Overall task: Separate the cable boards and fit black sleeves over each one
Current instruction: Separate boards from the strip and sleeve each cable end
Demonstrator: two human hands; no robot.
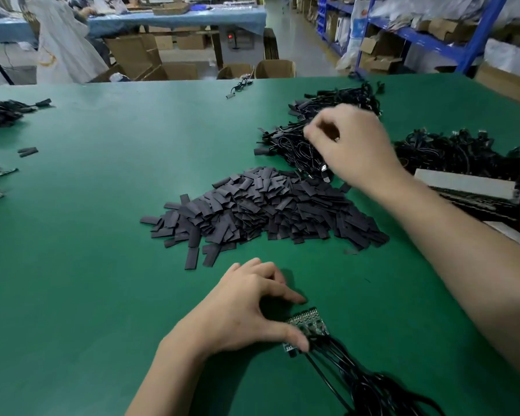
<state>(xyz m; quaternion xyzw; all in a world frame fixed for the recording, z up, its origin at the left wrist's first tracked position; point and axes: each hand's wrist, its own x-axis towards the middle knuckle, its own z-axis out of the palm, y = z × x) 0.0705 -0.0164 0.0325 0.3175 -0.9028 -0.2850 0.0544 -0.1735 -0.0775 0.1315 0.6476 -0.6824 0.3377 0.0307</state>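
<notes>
Where the green worktop [102, 235] fills the view, a broad heap of black sleeves [261, 208] lies at its middle, with a tangle of black cables [294, 145] just behind. The right hand [351, 142] hovers over that tangle, fingers curled and blurred; I cannot tell whether they grasp anything. Nearer, the left hand [243, 310] lies relaxed, its thumb pressing the joined cable boards [308, 327] flat on the worktop.
</notes>
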